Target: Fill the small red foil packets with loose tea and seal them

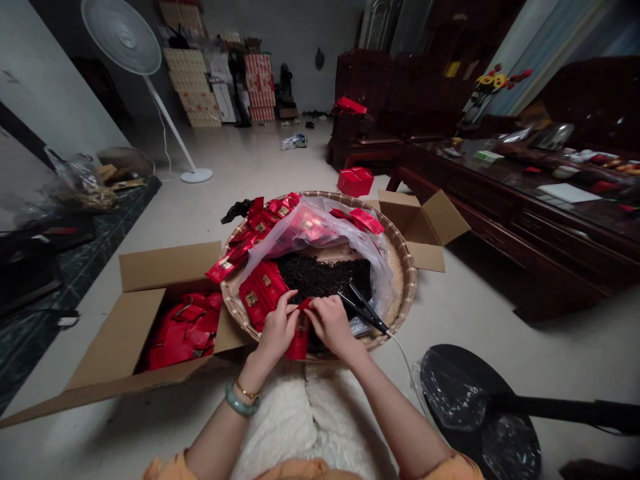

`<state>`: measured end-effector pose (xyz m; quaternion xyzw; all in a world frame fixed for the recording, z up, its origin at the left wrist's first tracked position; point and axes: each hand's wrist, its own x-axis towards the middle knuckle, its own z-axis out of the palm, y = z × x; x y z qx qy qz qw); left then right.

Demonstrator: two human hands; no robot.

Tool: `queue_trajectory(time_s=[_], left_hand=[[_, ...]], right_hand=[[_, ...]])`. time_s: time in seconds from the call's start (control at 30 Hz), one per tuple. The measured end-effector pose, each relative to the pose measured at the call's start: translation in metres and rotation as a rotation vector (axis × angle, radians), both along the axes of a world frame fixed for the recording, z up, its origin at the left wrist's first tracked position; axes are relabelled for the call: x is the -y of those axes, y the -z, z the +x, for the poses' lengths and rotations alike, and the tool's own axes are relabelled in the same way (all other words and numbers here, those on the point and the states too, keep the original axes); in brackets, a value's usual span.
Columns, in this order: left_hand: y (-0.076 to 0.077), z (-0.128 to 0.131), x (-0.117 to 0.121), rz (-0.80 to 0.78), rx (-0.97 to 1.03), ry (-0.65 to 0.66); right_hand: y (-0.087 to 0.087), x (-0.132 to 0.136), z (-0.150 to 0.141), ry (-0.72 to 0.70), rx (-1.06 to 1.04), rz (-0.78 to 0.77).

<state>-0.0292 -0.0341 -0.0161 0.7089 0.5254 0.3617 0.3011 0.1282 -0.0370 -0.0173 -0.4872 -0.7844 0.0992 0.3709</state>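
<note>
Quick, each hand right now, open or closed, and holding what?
Left hand: closed, pinching the top of a red printed packet.
Right hand: closed, pinching the same top.

A woven tray (406, 267) bears red packets (256, 230) and plastic sheeting (379, 268).

Before me a basket (409, 273) is holding leaves (323, 275) and, left of them, packets (263, 288); a box (123, 330) is sitting on my left, a fan (123, 39) standing beyond it.
</note>
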Motion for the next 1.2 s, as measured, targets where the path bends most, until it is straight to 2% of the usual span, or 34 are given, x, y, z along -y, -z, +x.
queue_trajectory(time_s=[0.07, 0.17, 0.23, 0.37, 0.43, 0.53, 0.63, 0.7, 0.8, 0.87, 0.93, 1.03, 1.13, 1.2], left_hand=[[-0.002, -0.002, -0.004, 0.022, 0.008, -0.013], [0.0, -0.009, -0.012, 0.065, 0.021, -0.039], [0.004, -0.014, -0.016, 0.064, 0.048, -0.077], [0.01, -0.022, -0.021, 0.014, 0.151, -0.155], [0.009, -0.024, -0.022, 0.049, 0.15, -0.114], [0.005, -0.024, -0.021, 0.085, 0.132, -0.042], [0.006, -0.022, -0.019, 0.046, 0.137, -0.043], [0.01, -0.019, -0.019, -0.06, 0.193, -0.096], [0.017, -0.015, -0.02, -0.273, 0.405, -0.21], [0.02, -0.013, -0.021, -0.337, 0.54, -0.266], [0.023, -0.014, -0.022, -0.329, 0.586, -0.29], [0.025, -0.016, -0.021, -0.293, 0.54, -0.263], [0.027, -0.02, -0.02, -0.283, 0.505, -0.234], [0.028, -0.023, -0.02, -0.243, 0.45, -0.264]], right_hand=[[0.004, -0.003, 0.005, 0.051, -0.113, -0.052], [0.011, -0.006, 0.015, 0.219, -0.402, -0.124], [0.013, -0.007, 0.021, 0.235, -0.593, -0.233], [0.01, -0.005, 0.025, -0.037, -0.845, -0.577], [0.008, -0.004, 0.025, -0.14, -0.89, -0.717], [0.01, -0.005, 0.025, -0.183, -0.927, -0.851], [0.014, -0.01, 0.024, -0.117, -0.951, -0.828], [0.015, -0.012, 0.023, -0.07, -0.949, -0.748], [0.012, -0.009, 0.021, -0.098, -0.952, -0.664], [0.01, -0.005, 0.019, -0.146, -0.951, -0.67], [0.009, -0.001, 0.018, -0.189, -0.952, -0.719], [0.01, 0.0, 0.016, -0.215, -0.999, -0.797], [0.012, -0.004, 0.015, -0.162, -1.053, -0.815], [0.013, -0.007, 0.015, -0.135, -1.069, -0.809]])
